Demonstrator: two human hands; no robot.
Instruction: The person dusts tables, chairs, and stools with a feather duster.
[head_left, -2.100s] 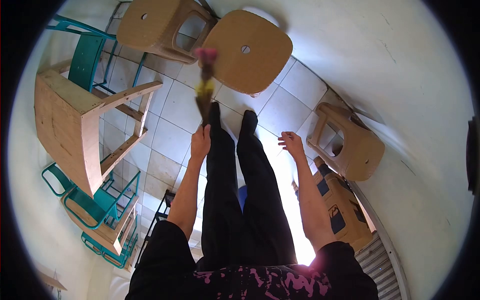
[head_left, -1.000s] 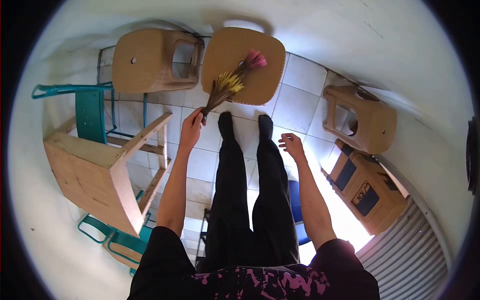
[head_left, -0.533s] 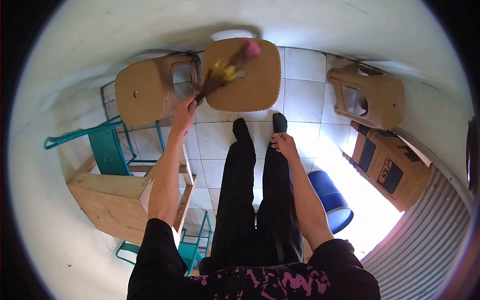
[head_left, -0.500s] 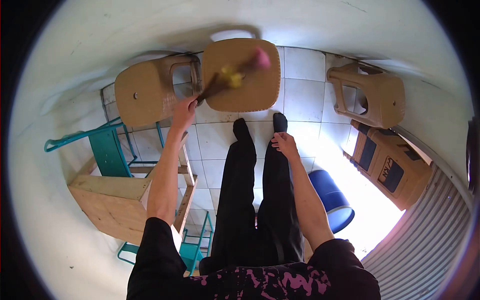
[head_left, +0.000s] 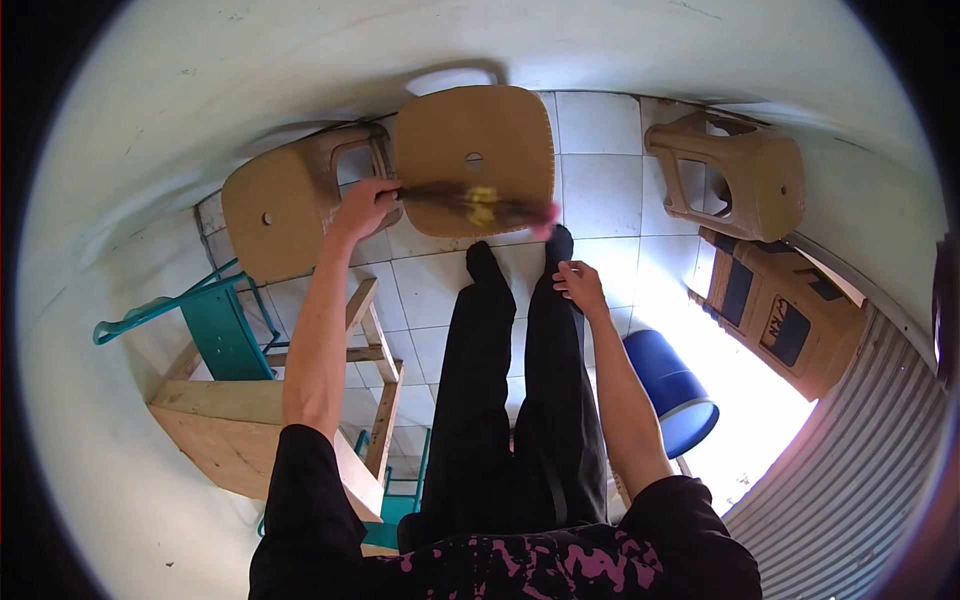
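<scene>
A feather duster (head_left: pixel 480 204) with dark, yellow and pink parts, blurred by motion, lies across the front part of a tan stool's seat (head_left: pixel 470 130); whether it touches the seat I cannot tell. Its left end is in my left hand (head_left: pixel 367 207), fingers closed round it. The pink tip is near the seat's front right corner. My right hand (head_left: pixel 582 286) hangs over my right leg, holding nothing, with its fingers loosely bent and apart.
Another tan stool (head_left: pixel 285 205) is tipped at the left, a third (head_left: pixel 750 178) at the right. A teal chair (head_left: pixel 225 328) and a wooden table (head_left: pixel 225 430) are at the left. On the right are a blue drum (head_left: pixel 668 385), a cardboard box (head_left: pixel 785 320) and a corrugated shutter (head_left: pixel 850 480).
The duster has swung from pointing up and right to nearly level, its pink tip moving toward the seat's front edge. The view has shifted slightly.
</scene>
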